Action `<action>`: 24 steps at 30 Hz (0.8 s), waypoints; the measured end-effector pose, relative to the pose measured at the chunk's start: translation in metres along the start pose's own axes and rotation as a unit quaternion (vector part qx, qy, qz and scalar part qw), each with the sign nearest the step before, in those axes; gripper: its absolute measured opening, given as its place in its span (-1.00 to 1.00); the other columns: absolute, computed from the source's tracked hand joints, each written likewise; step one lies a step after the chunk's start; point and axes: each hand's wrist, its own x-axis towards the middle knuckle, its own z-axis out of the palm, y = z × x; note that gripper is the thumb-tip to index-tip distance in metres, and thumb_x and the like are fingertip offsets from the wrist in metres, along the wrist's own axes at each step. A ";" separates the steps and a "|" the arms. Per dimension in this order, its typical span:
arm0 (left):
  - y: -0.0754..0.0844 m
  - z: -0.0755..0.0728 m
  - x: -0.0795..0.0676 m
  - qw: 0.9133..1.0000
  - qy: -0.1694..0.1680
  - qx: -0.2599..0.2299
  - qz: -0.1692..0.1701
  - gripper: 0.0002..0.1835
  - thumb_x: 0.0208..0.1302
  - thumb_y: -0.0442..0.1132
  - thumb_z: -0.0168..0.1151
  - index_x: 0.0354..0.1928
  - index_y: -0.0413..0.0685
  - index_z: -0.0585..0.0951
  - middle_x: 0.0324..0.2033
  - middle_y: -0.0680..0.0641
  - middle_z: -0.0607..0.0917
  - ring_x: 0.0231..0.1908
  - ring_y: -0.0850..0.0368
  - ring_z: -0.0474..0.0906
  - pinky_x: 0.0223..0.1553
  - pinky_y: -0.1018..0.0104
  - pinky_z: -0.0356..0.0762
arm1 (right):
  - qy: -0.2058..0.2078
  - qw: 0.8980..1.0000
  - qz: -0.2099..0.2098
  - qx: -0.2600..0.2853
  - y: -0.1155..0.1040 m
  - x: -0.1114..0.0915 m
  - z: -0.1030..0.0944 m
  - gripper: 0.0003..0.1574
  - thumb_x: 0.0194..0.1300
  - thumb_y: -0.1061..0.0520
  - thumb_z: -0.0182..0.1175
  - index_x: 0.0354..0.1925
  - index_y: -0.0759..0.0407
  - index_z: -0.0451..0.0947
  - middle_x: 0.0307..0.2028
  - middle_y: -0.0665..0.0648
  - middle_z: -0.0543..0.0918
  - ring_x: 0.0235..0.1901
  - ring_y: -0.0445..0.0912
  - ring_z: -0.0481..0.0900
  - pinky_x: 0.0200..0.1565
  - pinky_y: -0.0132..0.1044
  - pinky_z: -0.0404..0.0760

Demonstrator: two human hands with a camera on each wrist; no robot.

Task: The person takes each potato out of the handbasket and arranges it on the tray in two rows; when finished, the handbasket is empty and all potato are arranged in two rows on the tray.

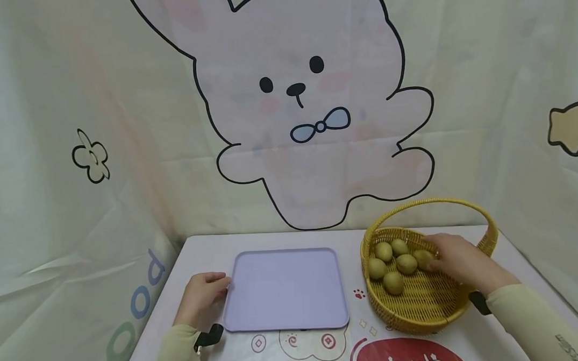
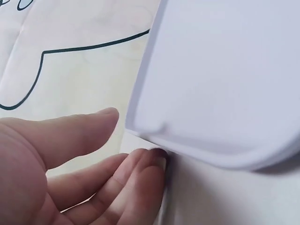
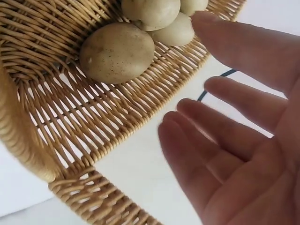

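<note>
Several round, brownish-green potatoes (image 1: 393, 283) lie in a yellow wicker basket (image 1: 423, 322) with an arched handle, on the right of the table. My right hand (image 1: 459, 262) reaches over the basket's right side, fingertips close to the rightmost potato (image 1: 422, 258). In the right wrist view its fingers (image 3: 197, 136) are spread and relaxed near the basket rim, with nothing in them. A flat lavender tray (image 1: 284, 291) lies left of the basket. Beside its left edge is my left hand (image 1: 203, 294). The left wrist view shows its fingers (image 2: 140, 187) loosely bent right by the tray's corner, holding nothing.
The table (image 1: 205, 254) has a printed white cover with a red patch (image 1: 403, 353) at the front. Behind it hangs a curtain (image 1: 462, 157) with a cartoon animal. The basket handle (image 1: 430, 201) arches up next to my right hand.
</note>
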 end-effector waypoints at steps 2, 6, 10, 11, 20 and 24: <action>-0.004 0.001 0.000 1.000 -0.002 -0.009 -0.001 -0.63 0.39 -0.26 0.45 0.09 -0.42 0.76 -0.04 -0.32 0.85 -0.22 0.03 0.83 -0.09 0.25 0.79 | -0.021 1.000 0.008 0.007 0.002 0.006 0.000 -0.24 0.30 0.18 0.51 0.33 0.53 0.52 0.17 0.56 0.69 0.21 0.52 0.60 0.21 0.44 0.57; -0.006 0.002 0.002 1.000 -0.004 -0.001 0.011 -0.68 0.34 -0.28 0.49 0.02 -0.37 0.80 -0.09 -0.27 0.87 -0.25 0.10 0.80 -0.14 0.32 0.75 | -0.050 0.998 0.023 0.009 0.007 0.016 0.002 -0.27 0.30 0.19 0.48 0.30 0.56 0.53 0.15 0.58 0.69 0.19 0.52 0.61 0.19 0.42 0.58; -0.009 0.002 0.002 1.000 -0.001 0.000 0.007 -0.69 0.31 -0.30 0.50 0.01 -0.38 0.81 -0.11 -0.28 0.87 -0.24 0.11 0.80 -0.12 0.28 0.77 | -0.071 0.996 0.042 0.019 0.010 0.024 0.005 -0.41 0.31 0.21 0.44 0.21 0.53 0.60 0.04 0.51 0.73 0.07 0.40 0.67 0.12 0.34 0.63; -0.009 0.003 0.002 1.000 -0.001 0.000 0.004 -0.69 0.30 -0.30 0.51 0.00 -0.38 0.81 -0.11 -0.27 0.87 -0.24 0.11 0.80 -0.12 0.28 0.77 | -0.074 0.996 0.047 0.021 0.010 0.025 0.006 -0.44 0.31 0.21 0.43 0.18 0.52 0.62 0.01 0.49 0.74 0.03 0.36 0.68 0.10 0.32 0.64; -0.014 0.003 0.002 1.000 0.006 0.002 -0.012 -0.67 0.30 -0.25 0.52 0.02 -0.33 0.82 -0.07 -0.25 0.87 -0.23 0.15 0.78 -0.17 0.36 0.73 | -0.089 0.993 0.057 0.043 0.013 0.033 0.013 -0.72 0.34 0.20 0.41 -0.02 0.33 0.72 -0.20 0.22 0.70 -0.21 0.08 0.53 -0.06 0.09 0.60; -0.014 0.003 0.005 1.000 0.002 -0.001 -0.009 -0.67 0.30 -0.25 0.52 0.02 -0.33 0.82 -0.07 -0.24 0.87 -0.23 0.16 0.78 -0.17 0.37 0.73 | -0.090 0.993 0.064 0.045 0.015 0.033 0.014 -0.69 0.31 0.20 0.42 -0.03 0.34 0.74 -0.22 0.21 0.70 -0.22 0.07 0.53 -0.08 0.07 0.59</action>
